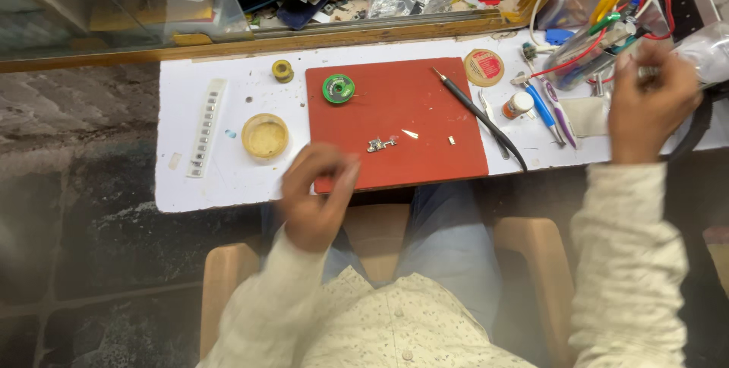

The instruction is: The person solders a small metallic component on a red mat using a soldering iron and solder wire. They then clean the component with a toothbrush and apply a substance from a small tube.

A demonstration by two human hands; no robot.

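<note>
Red mat (410, 121) edge under left hand (315, 197); right hand (649, 106) raised apart.

The left hand (315, 197) sits low and close to the body, blurred, its back toward the camera, fingers curled loosely inward with the thumb near the fingertips (whether it pinches anything cannot be told). Its forearm, in a pale speckled sleeve, bends in from the torso. The right hand (651, 106) is stretched far out to the right, arm nearly straight, back of the hand up, all fingers bent forward and partly closed.
</note>
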